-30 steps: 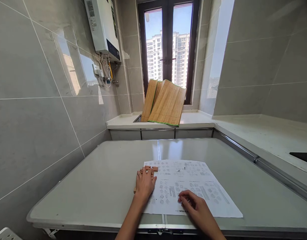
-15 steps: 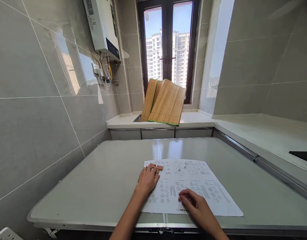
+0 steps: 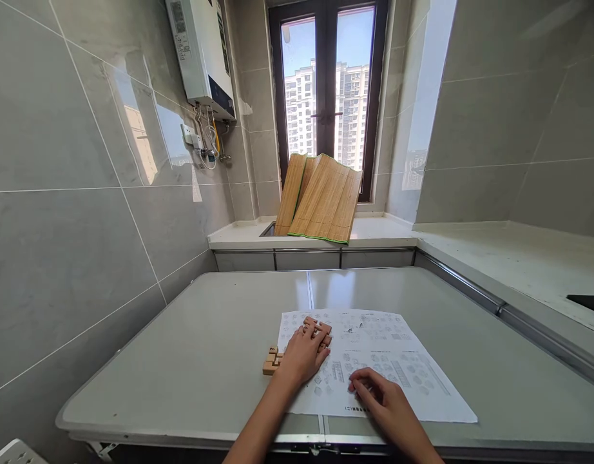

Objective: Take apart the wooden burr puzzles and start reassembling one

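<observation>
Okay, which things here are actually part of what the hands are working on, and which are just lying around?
In hand:
left hand flat on the wooden puzzle pieces
right hand resting on the printed diagram sheet
folding table under both

Lying about:
bamboo mats leaning at the window
water heater on the wall
counter

Light brown wood is seen in the notched blocks (image 3: 272, 361) just left of the left hand (image 3: 304, 354). The sheet (image 3: 398, 374) under both hands is white, printed with rows of small grey diagrams. Pale grey is shown by the table (image 3: 205, 361) around them. Beyond the hands, the bamboo mat (image 3: 326, 206) is golden, striped finely, edged with green.
</observation>
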The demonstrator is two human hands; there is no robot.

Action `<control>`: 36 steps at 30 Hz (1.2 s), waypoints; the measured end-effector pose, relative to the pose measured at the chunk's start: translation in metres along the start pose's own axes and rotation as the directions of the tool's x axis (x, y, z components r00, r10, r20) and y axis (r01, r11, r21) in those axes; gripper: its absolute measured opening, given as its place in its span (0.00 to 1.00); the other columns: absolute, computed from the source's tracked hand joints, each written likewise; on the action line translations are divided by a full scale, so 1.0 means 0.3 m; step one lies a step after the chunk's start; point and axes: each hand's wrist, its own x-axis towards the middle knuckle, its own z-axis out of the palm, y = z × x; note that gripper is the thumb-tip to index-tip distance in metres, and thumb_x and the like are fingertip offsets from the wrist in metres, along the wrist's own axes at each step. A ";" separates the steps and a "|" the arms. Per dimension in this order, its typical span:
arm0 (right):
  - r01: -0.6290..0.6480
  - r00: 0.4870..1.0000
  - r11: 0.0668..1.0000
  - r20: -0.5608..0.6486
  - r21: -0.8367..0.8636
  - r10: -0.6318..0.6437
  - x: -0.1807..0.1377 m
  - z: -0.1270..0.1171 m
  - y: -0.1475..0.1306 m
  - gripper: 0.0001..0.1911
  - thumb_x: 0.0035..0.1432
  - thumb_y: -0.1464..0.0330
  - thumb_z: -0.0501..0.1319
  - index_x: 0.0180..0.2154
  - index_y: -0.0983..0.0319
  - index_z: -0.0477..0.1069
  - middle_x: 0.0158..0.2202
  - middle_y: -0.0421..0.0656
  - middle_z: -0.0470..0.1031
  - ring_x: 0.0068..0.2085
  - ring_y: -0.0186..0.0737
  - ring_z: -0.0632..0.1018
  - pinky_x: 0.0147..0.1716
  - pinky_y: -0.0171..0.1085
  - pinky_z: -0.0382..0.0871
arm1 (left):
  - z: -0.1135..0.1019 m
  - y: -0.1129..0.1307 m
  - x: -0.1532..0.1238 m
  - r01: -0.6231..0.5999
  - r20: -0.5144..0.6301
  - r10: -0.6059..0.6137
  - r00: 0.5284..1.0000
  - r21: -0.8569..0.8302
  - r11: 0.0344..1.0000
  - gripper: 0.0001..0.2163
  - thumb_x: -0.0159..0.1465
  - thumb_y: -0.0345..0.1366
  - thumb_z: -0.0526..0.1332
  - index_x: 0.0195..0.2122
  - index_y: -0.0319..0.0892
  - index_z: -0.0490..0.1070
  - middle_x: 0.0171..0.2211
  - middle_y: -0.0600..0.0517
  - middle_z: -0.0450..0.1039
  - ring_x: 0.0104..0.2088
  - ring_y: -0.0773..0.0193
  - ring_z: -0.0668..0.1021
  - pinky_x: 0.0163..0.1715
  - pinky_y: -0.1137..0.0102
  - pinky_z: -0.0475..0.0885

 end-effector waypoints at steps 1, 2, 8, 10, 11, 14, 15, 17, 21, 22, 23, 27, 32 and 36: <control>0.000 1.000 1.000 0.003 0.003 0.000 0.001 0.000 0.004 0.19 0.64 0.51 0.57 0.40 0.58 0.75 0.37 0.44 0.83 0.35 0.45 0.79 0.37 0.37 0.69 | 0.003 0.009 -0.002 -0.013 -0.008 0.013 1.000 -0.007 1.000 0.22 0.68 0.42 0.60 0.63 0.53 0.64 0.67 0.43 0.62 0.61 0.40 0.71 0.59 0.46 0.67; -0.001 1.000 1.000 0.006 0.007 0.001 0.002 0.001 0.009 0.19 0.64 0.51 0.57 0.40 0.58 0.75 0.37 0.44 0.83 0.35 0.45 0.79 0.37 0.37 0.69 | 0.006 0.019 -0.005 -0.028 -0.015 0.028 0.999 -0.014 0.999 0.22 0.68 0.42 0.60 0.63 0.53 0.64 0.67 0.44 0.61 0.62 0.41 0.70 0.60 0.46 0.66; 0.017 1.000 0.999 0.001 0.046 -0.017 0.002 -0.001 0.021 0.20 0.65 0.50 0.57 0.41 0.59 0.75 0.36 0.45 0.82 0.38 0.46 0.80 0.39 0.38 0.71 | 0.013 0.108 -0.046 -0.169 -0.020 0.168 0.986 -0.078 0.983 0.23 0.67 0.44 0.62 0.64 0.58 0.64 0.68 0.50 0.61 0.65 0.46 0.68 0.64 0.51 0.64; 0.030 0.998 0.998 -0.049 0.053 -0.027 0.002 -0.002 0.025 0.20 0.65 0.50 0.57 0.42 0.59 0.75 0.38 0.45 0.82 0.37 0.46 0.80 0.39 0.39 0.72 | 0.010 0.132 -0.064 -0.247 -0.017 0.247 0.969 -0.141 0.959 0.23 0.69 0.45 0.60 0.65 0.61 0.62 0.69 0.52 0.61 0.66 0.48 0.67 0.65 0.51 0.62; 0.037 0.995 0.998 -0.099 0.049 -0.032 0.003 -0.001 0.029 0.19 0.65 0.51 0.57 0.43 0.58 0.75 0.40 0.45 0.82 0.38 0.47 0.80 0.40 0.39 0.72 | 0.010 0.140 -0.073 -0.276 -0.016 0.277 0.961 -0.177 0.945 0.23 0.69 0.45 0.59 0.65 0.62 0.62 0.69 0.53 0.61 0.67 0.48 0.66 0.66 0.49 0.61; 0.057 0.945 0.997 -0.320 -0.046 -0.069 0.013 0.006 0.055 0.17 0.64 0.54 0.58 0.46 0.58 0.73 0.46 0.48 0.79 0.44 0.50 0.78 0.45 0.43 0.72 | 0.014 0.155 -0.097 -0.235 -0.030 0.235 0.972 -0.245 0.941 0.27 0.67 0.44 0.61 0.67 0.60 0.59 0.70 0.52 0.58 0.69 0.45 0.62 0.67 0.44 0.56; 0.056 0.917 0.993 -0.387 -0.100 -0.091 0.019 0.010 0.067 0.17 0.63 0.55 0.59 0.47 0.58 0.72 0.48 0.48 0.78 0.47 0.51 0.78 0.47 0.45 0.72 | 0.019 0.158 -0.103 -0.177 -0.043 0.172 0.984 -0.251 0.952 0.29 0.65 0.45 0.63 0.67 0.58 0.58 0.70 0.50 0.58 0.69 0.43 0.62 0.67 0.43 0.55; 0.049 0.878 0.979 -0.459 -0.197 -0.136 0.031 0.020 0.093 0.17 0.61 0.58 0.59 0.49 0.59 0.71 0.49 0.49 0.77 0.51 0.54 0.76 0.51 0.49 0.70 | 0.030 0.162 -0.112 -0.051 -0.073 0.033 0.997 -0.268 0.962 0.33 0.61 0.45 0.67 0.67 0.50 0.60 0.68 0.43 0.61 0.67 0.41 0.63 0.66 0.43 0.56; 0.062 0.883 0.954 -0.430 -0.293 -0.190 0.053 0.038 0.133 0.17 0.62 0.60 0.57 0.50 0.58 0.71 0.50 0.49 0.77 0.53 0.54 0.75 0.54 0.50 0.69 | 0.047 0.163 -0.121 0.044 -0.104 -0.089 0.991 -0.370 0.928 0.30 0.59 0.43 0.68 0.61 0.43 0.65 0.60 0.40 0.69 0.62 0.43 0.69 0.64 0.48 0.63; 0.062 0.887 0.951 -0.421 -0.304 -0.192 0.057 0.042 0.141 0.17 0.63 0.60 0.56 0.51 0.58 0.71 0.51 0.48 0.77 0.54 0.54 0.75 0.54 0.50 0.69 | 0.047 0.162 -0.123 0.040 -0.109 -0.090 0.990 -0.399 0.916 0.29 0.59 0.42 0.68 0.60 0.43 0.65 0.60 0.41 0.69 0.61 0.44 0.69 0.63 0.49 0.64; 0.055 0.890 0.949 -0.416 -0.311 -0.187 0.060 0.046 0.148 0.17 0.63 0.61 0.55 0.51 0.59 0.70 0.51 0.49 0.77 0.54 0.53 0.75 0.54 0.50 0.69 | 0.047 0.160 -0.126 0.031 -0.114 -0.087 0.990 -0.424 0.905 0.28 0.58 0.41 0.68 0.60 0.44 0.65 0.59 0.41 0.70 0.61 0.45 0.70 0.62 0.51 0.65; 0.002 0.889 0.945 -0.432 -0.328 -0.152 0.066 0.062 0.169 0.19 0.65 0.61 0.51 0.52 0.61 0.70 0.52 0.51 0.78 0.55 0.54 0.75 0.54 0.50 0.68 | 0.041 0.148 -0.145 0.010 -0.101 -0.066 0.993 -0.479 0.878 0.30 0.58 0.40 0.69 0.61 0.44 0.64 0.60 0.42 0.69 0.62 0.46 0.69 0.63 0.52 0.64; -0.033 0.891 0.925 -0.430 -0.380 -0.145 0.085 0.055 0.152 0.19 0.66 0.59 0.51 0.51 0.60 0.70 0.50 0.51 0.78 0.53 0.56 0.75 0.50 0.49 0.70 | 0.065 0.135 -0.173 0.082 -0.088 -0.139 0.986 -0.472 0.878 0.33 0.60 0.44 0.67 0.65 0.45 0.60 0.68 0.41 0.59 0.69 0.43 0.61 0.67 0.48 0.58; -0.077 0.907 0.917 -0.410 -0.391 -0.098 0.104 0.029 0.118 0.16 0.65 0.57 0.53 0.48 0.58 0.71 0.46 0.49 0.77 0.48 0.54 0.78 0.42 0.47 0.72 | 0.093 0.134 -0.180 0.144 -0.114 -0.217 0.969 -0.452 0.880 0.33 0.59 0.45 0.67 0.65 0.46 0.60 0.66 0.41 0.63 0.68 0.41 0.61 0.67 0.44 0.57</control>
